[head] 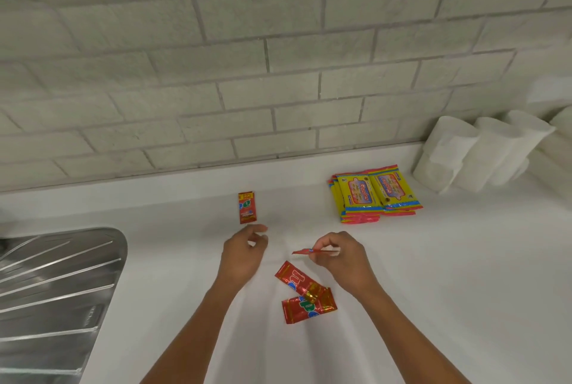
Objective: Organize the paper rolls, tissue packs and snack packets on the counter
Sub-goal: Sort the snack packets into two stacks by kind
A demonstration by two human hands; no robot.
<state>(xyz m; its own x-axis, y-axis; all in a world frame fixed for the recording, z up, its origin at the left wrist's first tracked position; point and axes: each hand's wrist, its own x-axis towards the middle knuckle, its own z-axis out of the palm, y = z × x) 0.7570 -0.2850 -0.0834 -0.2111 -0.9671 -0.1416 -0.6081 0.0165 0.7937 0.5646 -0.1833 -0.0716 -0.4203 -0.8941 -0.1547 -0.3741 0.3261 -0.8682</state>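
R hand (342, 255) pinches one red snack packet (305, 251) edge-on, held just above the bench (433, 260); thumb + fingers (322, 247) closed on its R end, its long axis running roughly L–R and its free end pointing toward the L hand. L hand (244, 252) holds nothing, fingers loosely curled, thumb and forefinger narrowly apart.

Placed packet (247, 207) lies flat just beyond the L hand, up and to the L of the held one, long axis running away from the person. L hand is much nearer to it than R.

Two more packets (305, 292) lie overlapped + skewed, close to the person, below the R hand and nearer it. Tissue packs (374, 193) stacked back R; paper rolls (470, 151) by the wall, far R.

Judgement: held packet likely goes beside the placed one, so it needs carrying up-L and turning about a quarter to match.
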